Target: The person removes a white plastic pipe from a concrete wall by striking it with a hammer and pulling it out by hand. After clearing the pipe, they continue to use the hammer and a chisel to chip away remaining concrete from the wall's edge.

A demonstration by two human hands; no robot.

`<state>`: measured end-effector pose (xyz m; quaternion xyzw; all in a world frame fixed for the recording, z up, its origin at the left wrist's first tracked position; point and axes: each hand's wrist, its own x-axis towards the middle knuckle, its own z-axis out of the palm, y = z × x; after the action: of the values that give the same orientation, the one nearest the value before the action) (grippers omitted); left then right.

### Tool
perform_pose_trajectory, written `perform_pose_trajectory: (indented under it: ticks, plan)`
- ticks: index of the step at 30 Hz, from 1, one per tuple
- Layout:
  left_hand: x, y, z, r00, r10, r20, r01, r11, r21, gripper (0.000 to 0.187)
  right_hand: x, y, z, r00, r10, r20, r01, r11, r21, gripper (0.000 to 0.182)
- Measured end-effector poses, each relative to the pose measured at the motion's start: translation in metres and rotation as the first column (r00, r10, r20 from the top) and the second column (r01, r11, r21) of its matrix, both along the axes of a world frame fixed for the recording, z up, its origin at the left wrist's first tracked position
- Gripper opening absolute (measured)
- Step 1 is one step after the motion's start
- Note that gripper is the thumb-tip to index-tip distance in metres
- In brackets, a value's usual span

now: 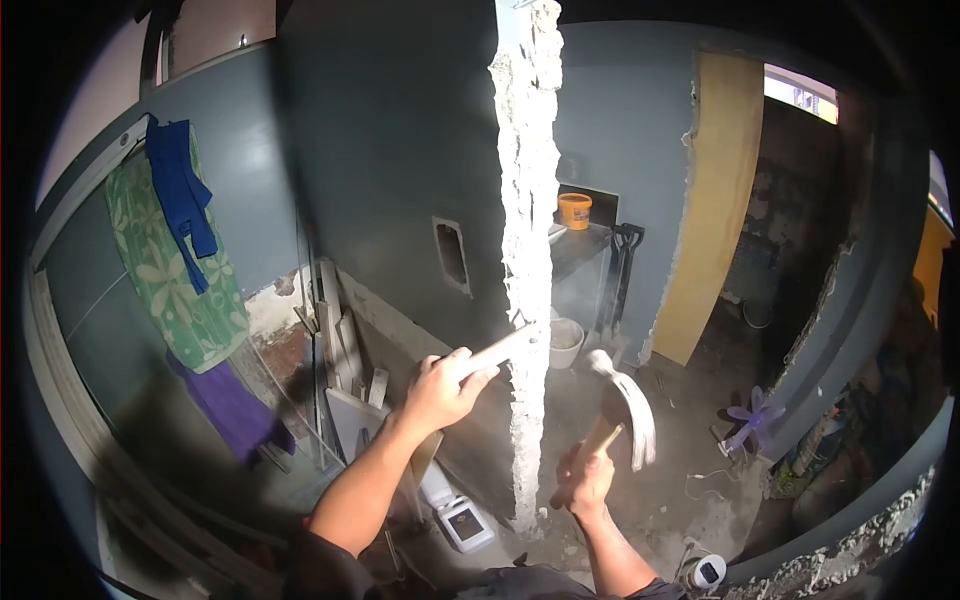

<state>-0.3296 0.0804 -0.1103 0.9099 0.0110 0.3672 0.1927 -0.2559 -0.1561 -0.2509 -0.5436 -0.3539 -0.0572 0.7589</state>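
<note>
My left hand [447,390] is closed around a pale flat bar [500,350]. The bar slants up to the right, and its far end overlaps the rough broken edge of the wall [527,200], which runs as a bright white strip from top to floor. Right of that edge, my right hand [588,480] grips a claw hammer [628,405] by its wooden handle. The hammer is held up with its head above the hand, apart from the bar, the curved claw hanging to the right.
A white bucket [567,343] stands behind the wall edge, near black-handled tools [625,250]. An orange tub [574,211] sits on a shelf. Wood offcuts [340,330] lean at left. On the floor are a work lamp [465,522] and a purple fan [755,418].
</note>
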Motion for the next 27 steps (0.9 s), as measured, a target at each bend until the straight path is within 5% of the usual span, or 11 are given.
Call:
perform_pose_trajectory:
  ticks: [5, 7, 9, 11, 12, 15, 17, 27]
  plan:
    - [0.001, 0.009, -0.001, 1.000, -0.015, -0.010, 0.015, 1.000, 0.006, 0.023, -0.007, 0.008, 0.020, 0.981, -0.007, 0.195, -0.086, 0.883, 0.462, 0.062]
    - [0.001, 0.011, -0.004, 0.998, -0.016, -0.060, 0.015, 1.000, -0.016, 0.023, 0.003, 0.010, 0.019, 0.952, 0.248, 0.179, -0.303, 0.845, 0.441, 0.070]
    - [0.006, 0.011, -0.014, 0.998, 0.067, -0.017, -0.067, 0.997, 0.036, 0.030, 0.023, 0.033, 0.004, 0.910, 0.012, 0.415, -0.126, 0.960, 0.249, 0.063]
    - [0.009, 0.009, -0.007, 0.999, 0.021, 0.034, -0.022, 1.000, 0.020, 0.025, 0.037, 0.055, -0.013, 0.814, -0.220, 0.538, 0.281, 0.959, -0.033, 0.022]
    - [0.008, 0.008, -0.005, 0.996, -0.022, 0.085, 0.021, 1.000, 0.006, 0.020, 0.028, 0.060, -0.015, 0.975, -0.067, 0.213, 0.103, 0.981, -0.165, 0.061]
    - [0.011, 0.023, -0.010, 0.986, -0.161, 0.040, 0.164, 0.985, -0.055, 0.019, 0.006, 0.044, -0.014, 0.998, 0.043, -0.055, -0.041, 0.998, 0.038, 0.062]
    - [0.010, 0.021, -0.017, 0.977, -0.205, 0.064, 0.208, 0.978, -0.027, 0.022, 0.005, 0.031, -0.027, 0.997, 0.026, 0.076, -0.031, 0.997, 0.069, 0.069]
    - [-0.011, 0.036, -0.029, 0.928, -0.319, 0.195, 0.316, 0.948, 0.044, 0.036, -0.023, 0.022, -0.035, 0.991, -0.105, -0.080, 0.108, 0.994, 0.033, 0.067]
